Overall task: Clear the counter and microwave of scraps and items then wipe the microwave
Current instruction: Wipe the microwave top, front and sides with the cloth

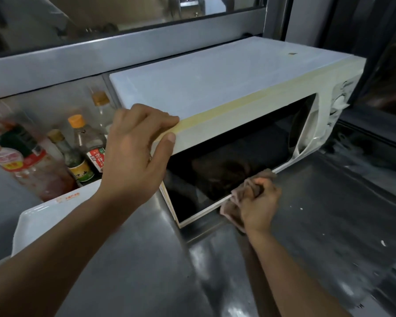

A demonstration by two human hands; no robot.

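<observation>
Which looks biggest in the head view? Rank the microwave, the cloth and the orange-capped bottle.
1. microwave, by far the largest.
2. orange-capped bottle.
3. cloth, bunched in the right hand and partly hidden, so its rank against the bottle is unsure.

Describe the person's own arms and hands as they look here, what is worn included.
Both forearms are bare up to the picture's edge: no sleeves or cuffs in view. The left hand and the right hand wear no gloves. No watch, bracelet or ring shows on either. Nails look short and unpainted.
</observation>
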